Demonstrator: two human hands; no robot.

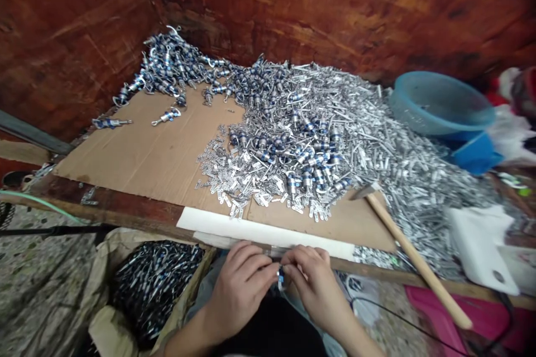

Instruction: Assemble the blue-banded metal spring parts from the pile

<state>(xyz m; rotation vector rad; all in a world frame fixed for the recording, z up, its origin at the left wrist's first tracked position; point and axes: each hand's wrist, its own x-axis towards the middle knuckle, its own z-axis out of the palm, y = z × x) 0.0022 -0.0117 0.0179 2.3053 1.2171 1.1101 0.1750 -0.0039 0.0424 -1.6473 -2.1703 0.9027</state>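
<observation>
Head view: left hand point(240, 287) and right hand point(316, 290), fingers nearly closed, pinch a blue-silver fitting point(280, 279). Press lightly, holding it straight.

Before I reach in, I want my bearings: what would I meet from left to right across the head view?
Sack → left hand → small part → right hand → hammer → crumpled white plastic.

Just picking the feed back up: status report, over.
Left hand and right hand: both at small blue-and-silver part, fingertips pinching. Hammer off to their right, handle overhanging bench edge.
</observation>
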